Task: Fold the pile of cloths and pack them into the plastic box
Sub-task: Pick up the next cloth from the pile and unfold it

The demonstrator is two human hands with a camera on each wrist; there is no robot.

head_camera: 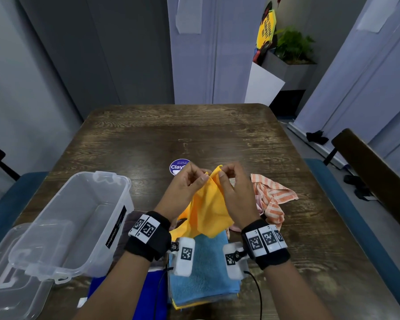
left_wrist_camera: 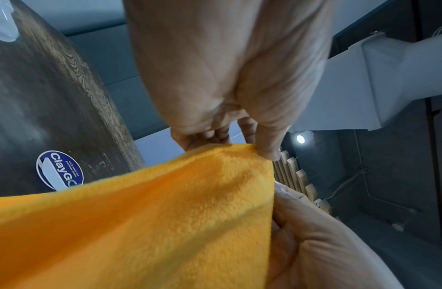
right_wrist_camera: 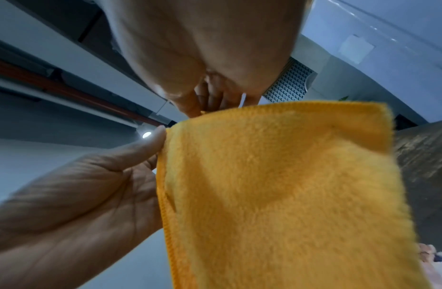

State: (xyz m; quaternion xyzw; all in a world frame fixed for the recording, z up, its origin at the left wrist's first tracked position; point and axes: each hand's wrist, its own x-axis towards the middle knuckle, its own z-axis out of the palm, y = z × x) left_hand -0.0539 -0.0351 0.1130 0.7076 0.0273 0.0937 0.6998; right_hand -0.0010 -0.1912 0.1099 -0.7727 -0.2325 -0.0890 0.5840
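above table [head_camera: 194,130], yellow cloth [head_camera: 208,204] aloft

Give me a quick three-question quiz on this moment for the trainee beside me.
1. True or false: the plastic box already holds folded cloths.
2. How do the left hand and right hand hold the yellow cloth? A: fingers pinching its upper edge, lifted in the air. B: palms pressing it flat. C: one hand only.
3. Fill in: the striped orange cloth lies on the table to the ___ of the hands.
Key: 1 false, it looks empty. 2 A. 3 right.
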